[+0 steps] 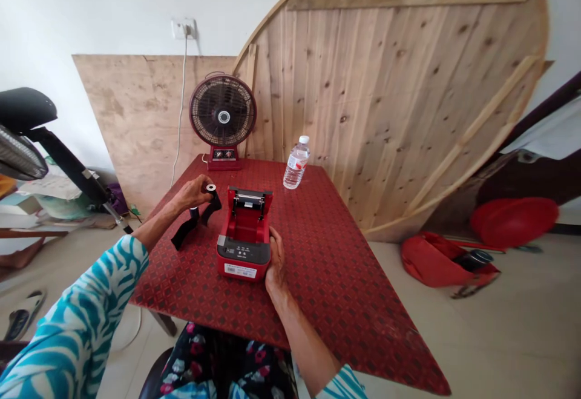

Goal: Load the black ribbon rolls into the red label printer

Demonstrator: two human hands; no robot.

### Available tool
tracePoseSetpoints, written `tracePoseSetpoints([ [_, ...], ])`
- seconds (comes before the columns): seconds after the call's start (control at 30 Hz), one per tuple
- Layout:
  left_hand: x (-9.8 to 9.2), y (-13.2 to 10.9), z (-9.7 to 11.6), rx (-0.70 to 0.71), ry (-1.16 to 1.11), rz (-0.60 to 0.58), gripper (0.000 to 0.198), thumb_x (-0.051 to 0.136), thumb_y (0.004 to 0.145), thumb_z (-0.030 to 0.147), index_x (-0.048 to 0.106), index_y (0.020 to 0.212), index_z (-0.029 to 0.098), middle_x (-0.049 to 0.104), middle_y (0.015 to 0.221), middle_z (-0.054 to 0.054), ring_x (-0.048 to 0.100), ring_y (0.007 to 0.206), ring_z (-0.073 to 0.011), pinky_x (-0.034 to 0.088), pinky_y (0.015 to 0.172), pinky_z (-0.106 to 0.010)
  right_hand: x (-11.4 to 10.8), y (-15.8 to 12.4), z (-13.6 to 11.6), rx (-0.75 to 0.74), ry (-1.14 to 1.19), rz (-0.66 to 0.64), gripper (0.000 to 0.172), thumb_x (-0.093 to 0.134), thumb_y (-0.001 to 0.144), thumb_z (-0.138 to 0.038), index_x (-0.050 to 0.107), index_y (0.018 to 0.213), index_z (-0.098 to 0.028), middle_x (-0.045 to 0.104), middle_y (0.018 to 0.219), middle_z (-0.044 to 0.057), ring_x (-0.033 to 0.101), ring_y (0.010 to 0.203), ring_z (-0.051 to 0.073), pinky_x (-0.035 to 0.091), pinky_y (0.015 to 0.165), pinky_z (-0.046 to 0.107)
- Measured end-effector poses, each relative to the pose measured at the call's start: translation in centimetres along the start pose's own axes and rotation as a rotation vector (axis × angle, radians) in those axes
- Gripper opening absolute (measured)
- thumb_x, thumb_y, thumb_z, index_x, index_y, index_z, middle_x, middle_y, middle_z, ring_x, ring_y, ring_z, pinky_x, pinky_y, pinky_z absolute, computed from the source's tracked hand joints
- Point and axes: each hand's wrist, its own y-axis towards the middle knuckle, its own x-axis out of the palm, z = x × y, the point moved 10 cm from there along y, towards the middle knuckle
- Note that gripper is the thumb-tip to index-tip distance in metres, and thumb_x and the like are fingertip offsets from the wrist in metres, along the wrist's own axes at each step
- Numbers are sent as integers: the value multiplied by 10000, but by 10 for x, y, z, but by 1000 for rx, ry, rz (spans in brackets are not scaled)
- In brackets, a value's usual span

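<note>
While roll (211, 189) in L hand (195, 193), printer (245, 244) against R (276, 261).

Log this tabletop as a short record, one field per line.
Left hand: holds a white-ended roll of black ribbon
Right hand: against the right side of the printer
Printer: red and dark grey, lid open
Surface: red patterned table
Farther back: electric fan, capped water bottle

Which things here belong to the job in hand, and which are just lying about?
Job, apparently:
- black ribbon, in the left hand
- printer, right hand against it

Lying about, seemingly:
- fan
- bottle
- red bag
</note>
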Motion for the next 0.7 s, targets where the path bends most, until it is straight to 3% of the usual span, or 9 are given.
tracePoseSetpoints([
  [0.07, 20, 9, -8, -8, 11, -31, 442, 594, 704, 175, 591, 1145, 189, 712, 936, -31, 669, 904, -213, 488, 771, -274, -1, -1, 2, 41, 1, 12, 489, 489, 854, -550, 610, 1218, -247, 638, 1264, 59, 563, 1169, 242, 426, 972, 399],
  [0.2, 59, 22, -22, -33, -5, -118, 267, 632, 650, 155, 681, 908, 208, 723, 838, -29, 677, 902, -252, 482, 770, -283, -1, -2, 0, 37, -18, 17, 502, 482, 852, -550, 608, 1229, -243, 669, 1211, 53, 585, 1138, 239, 449, 948, 389],
  [0.3, 74, 29, -33, -41, -65, -154, 280, 684, 622, 185, 698, 901, 206, 732, 822, -39, 680, 914, -268, 490, 788, -294, -1, -2, 0, 46, -19, 15, 502, 481, 853, -544, 609, 1232, -242, 675, 1200, 54, 603, 1112, 238, 463, 931, 384],
  [0.37, 72, 32, -41, -39, -132, -165, 413, 724, 605, 229, 693, 1015, 194, 744, 887, -57, 679, 933, -276, 504, 805, -312, -2, -2, 1, 50, -12, 23, 498, 485, 850, -542, 614, 1225, -240, 670, 1211, 56, 601, 1120, 238, 464, 933, 382],
  [0.47, 48, 27, -59, -39, -262, -160, 571, 708, 660, 381, 633, 1185, 167, 734, 1054, -97, 674, 989, -270, 526, 831, -339, -2, -1, 3, 55, -7, 10, 502, 486, 848, -545, 609, 1230, -243, 665, 1226, 55, 600, 1124, 237, 466, 927, 376],
  [0.6, 14, -6, -89, -58, -419, -149, 593, 641, 704, 485, 625, 1190, 146, 699, 1178, -137, 647, 1095, -268, 522, 894, -373, -1, 1, 9, 61, 7, -10, 531, 485, 845, -554, 587, 1261, -240, 673, 1207, 60, 620, 1068, 233, 475, 890, 376],
  [0.7, 19, -35, -100, -72, -502, -171, 600, 700, 635, 465, 651, 1151, 163, 711, 1162, -127, 658, 1078, -281, 532, 882, -389, -2, 3, 12, 53, 11, 0, 526, 490, 842, -552, 590, 1257, -244, 679, 1190, 59, 615, 1077, 233, 470, 901, 382],
])
